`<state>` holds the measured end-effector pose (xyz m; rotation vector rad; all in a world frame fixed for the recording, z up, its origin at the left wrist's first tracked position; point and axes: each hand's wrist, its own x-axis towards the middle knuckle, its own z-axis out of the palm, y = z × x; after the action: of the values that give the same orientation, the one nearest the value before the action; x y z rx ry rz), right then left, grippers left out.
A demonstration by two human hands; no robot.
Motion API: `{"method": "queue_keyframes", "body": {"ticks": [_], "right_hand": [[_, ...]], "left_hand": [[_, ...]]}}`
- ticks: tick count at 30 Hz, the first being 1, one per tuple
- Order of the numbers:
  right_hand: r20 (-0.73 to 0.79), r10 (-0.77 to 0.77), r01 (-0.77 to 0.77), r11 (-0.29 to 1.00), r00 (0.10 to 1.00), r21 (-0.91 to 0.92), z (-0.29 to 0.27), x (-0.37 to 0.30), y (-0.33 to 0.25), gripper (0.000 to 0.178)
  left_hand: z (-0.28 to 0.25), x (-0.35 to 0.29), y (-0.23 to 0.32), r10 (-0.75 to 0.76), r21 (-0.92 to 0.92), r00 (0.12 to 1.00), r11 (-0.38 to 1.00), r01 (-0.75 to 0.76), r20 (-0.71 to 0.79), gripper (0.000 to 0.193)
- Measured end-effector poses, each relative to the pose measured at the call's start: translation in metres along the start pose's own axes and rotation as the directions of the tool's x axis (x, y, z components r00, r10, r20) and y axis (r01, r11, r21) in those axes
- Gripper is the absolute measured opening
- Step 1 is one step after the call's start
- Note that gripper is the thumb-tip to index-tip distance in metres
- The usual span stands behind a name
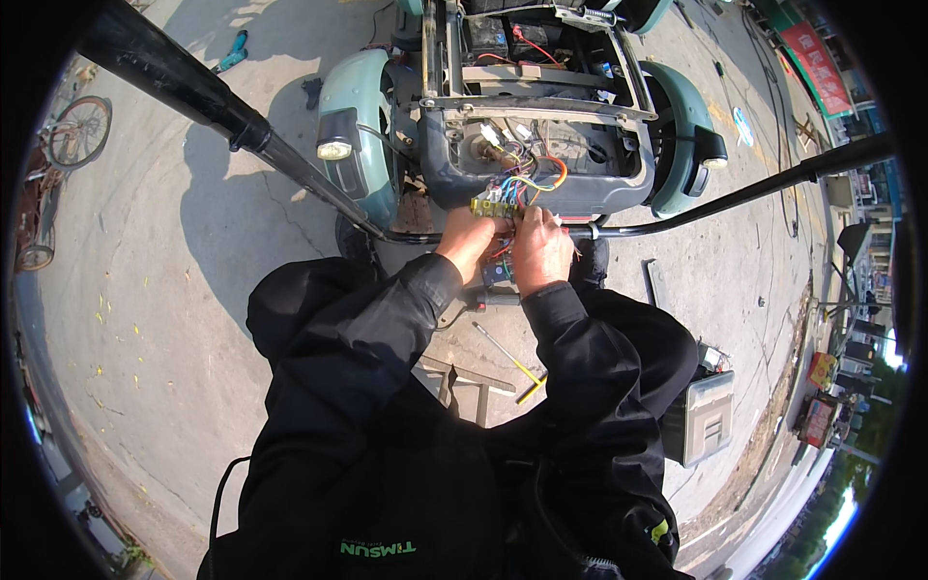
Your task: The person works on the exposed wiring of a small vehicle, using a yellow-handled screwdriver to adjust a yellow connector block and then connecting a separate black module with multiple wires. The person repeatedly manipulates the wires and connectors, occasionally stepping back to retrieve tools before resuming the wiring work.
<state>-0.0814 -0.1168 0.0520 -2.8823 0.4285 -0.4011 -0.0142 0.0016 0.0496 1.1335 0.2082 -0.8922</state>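
Observation:
My left hand (468, 242) is closed around the near side of a yellowish block (495, 208) with coloured wires plugged into its far side. Right beside it, my right hand (541, 249) has its fingers bent and pressed together at the block's right end; what they pinch is hidden. A loose bundle of orange, blue and white wires (522, 177) runs from the block to the dark plastic front panel (464, 172) of a stripped small vehicle. Below my hands, a blue part (499, 272) and thin red wires show between my wrists.
Black tubes (300, 179) slant in from both sides and meet near my wrists. Green fenders (356, 82) with headlights flank the open frame, which holds black batteries (486, 41). A yellow-handled tool (532, 389), a grey toolbox (709, 420) and a teal power drill (233, 50) lie around.

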Motion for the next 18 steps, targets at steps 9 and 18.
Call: {"method": "queue_keyframes", "body": {"ticks": [9,18], "right_hand": [[-0.117,0.024,-0.008,0.990,0.993,0.139,0.0007,-0.0100,0.0069,0.012],[-0.158,-0.055,0.064,0.997,0.986,0.052,0.0081,-0.0110,0.0105,0.011]], "left_hand": [[-0.0007,0.0006,-0.0027,-0.007,0.016,1.000,1.000,0.007,-0.007,0.020],[0.0003,0.0043,-0.0052,0.027,-0.054,0.999,0.998,-0.029,-0.034,0.015]]}}
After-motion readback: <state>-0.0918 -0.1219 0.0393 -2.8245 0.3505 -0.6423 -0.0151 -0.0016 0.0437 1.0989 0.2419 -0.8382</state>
